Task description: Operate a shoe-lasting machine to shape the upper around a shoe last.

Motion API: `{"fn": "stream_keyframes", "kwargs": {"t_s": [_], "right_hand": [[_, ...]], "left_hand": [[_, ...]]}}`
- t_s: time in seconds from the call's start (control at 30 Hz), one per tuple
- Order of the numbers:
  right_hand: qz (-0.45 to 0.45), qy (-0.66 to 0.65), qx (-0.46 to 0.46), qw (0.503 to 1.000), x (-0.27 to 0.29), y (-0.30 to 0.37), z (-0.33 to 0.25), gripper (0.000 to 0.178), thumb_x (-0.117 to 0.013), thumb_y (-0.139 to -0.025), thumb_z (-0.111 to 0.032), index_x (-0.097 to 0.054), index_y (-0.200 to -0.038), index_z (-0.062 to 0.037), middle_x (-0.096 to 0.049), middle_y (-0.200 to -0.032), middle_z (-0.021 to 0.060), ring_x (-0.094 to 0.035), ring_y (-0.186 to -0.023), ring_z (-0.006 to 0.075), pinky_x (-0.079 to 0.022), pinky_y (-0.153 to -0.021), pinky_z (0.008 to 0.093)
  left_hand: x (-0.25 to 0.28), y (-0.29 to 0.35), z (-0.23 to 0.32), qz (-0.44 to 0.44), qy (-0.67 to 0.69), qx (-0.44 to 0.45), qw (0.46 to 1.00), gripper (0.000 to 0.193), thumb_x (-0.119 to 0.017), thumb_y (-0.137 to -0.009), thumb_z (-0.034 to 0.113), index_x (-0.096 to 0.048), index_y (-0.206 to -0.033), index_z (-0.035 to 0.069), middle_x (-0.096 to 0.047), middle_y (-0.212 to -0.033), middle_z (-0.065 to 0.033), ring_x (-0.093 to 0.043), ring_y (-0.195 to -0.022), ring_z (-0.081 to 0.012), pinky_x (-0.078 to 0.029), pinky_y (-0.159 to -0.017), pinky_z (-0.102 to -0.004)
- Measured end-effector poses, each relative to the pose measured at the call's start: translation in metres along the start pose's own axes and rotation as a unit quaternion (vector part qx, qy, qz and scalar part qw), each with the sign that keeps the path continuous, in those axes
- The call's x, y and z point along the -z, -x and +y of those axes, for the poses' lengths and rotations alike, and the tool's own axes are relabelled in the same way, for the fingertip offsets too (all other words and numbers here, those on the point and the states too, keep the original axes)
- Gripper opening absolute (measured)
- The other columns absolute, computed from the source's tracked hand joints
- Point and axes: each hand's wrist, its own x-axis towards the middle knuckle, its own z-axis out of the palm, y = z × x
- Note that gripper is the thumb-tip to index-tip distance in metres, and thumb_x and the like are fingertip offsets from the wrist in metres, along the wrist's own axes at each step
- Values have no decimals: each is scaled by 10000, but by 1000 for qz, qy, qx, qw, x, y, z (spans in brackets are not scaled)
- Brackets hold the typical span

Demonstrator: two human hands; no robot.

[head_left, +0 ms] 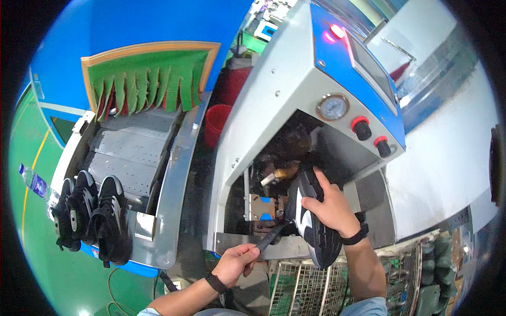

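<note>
A black and white shoe [322,248] sits partly inside the opening of a grey and blue machine [258,121]. My right hand [334,208] grips the shoe, with the index finger stretched along it and the thumb pressed on its near side. From the shoe a dark strap-like strip [274,235] runs down to the left. My left hand [237,265] pinches the end of this strip between thumb and fingers. Metal parts [262,207] with blue patches stand beside the shoe inside the machine. The shoe's far end is hidden in the dark opening.
At left, several black shoes [108,221] rest on the end of a slatted conveyor [126,152] under a green strip curtain [147,81]. A gauge [333,107] and red-black knobs [361,128] sit on the machine front. A wire rack [300,288] stands below.
</note>
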Motion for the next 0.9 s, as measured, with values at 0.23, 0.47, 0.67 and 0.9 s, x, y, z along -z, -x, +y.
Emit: {"fn": "stream_keyframes", "kwargs": {"t_s": [0.23,0.47,0.67,0.9], "right_hand": [[85,21,-49,995,-10,20,-17,841,-704,-788,-244,-346,-1527,-66,-578,-1149,317,-575,-1062,463,-446,-963,450],[246,13,39,968,-32,38,-7,869,-692,-824,-277,-264,-1577,-200,-516,-1174,313,-569,-1044,500,-465,-921,512],[308,-47,27,950,-30,104,-23,843,-668,-846,-192,-261,-1584,-171,-508,-1206,280,-556,-1060,492,-453,-935,502],[359,55,147,920,-61,256,-14,726,-767,-868,-215,-431,-1494,-64,-432,-1409,347,-509,-1151,549,-446,-941,583]], "left_hand": [[-4,-4,6,56,-82,8,995,210,-589,-1016,268,-651,-1034,69,-510,-685,46,-452,-567,-65,-335,-494,-243],[-7,13,-31,-33,-174,18,984,254,-531,-1034,300,-610,-1072,62,-491,-667,41,-411,-518,-63,-321,-467,-250],[-18,41,-39,-73,-245,-11,967,262,-533,-1039,333,-607,-1055,82,-515,-703,32,-441,-553,-61,-362,-504,-241],[-28,81,-24,-213,-172,-38,961,646,-568,-1014,441,-336,-1538,144,-668,-1049,-67,-630,-873,-122,-517,-758,-270]]}}
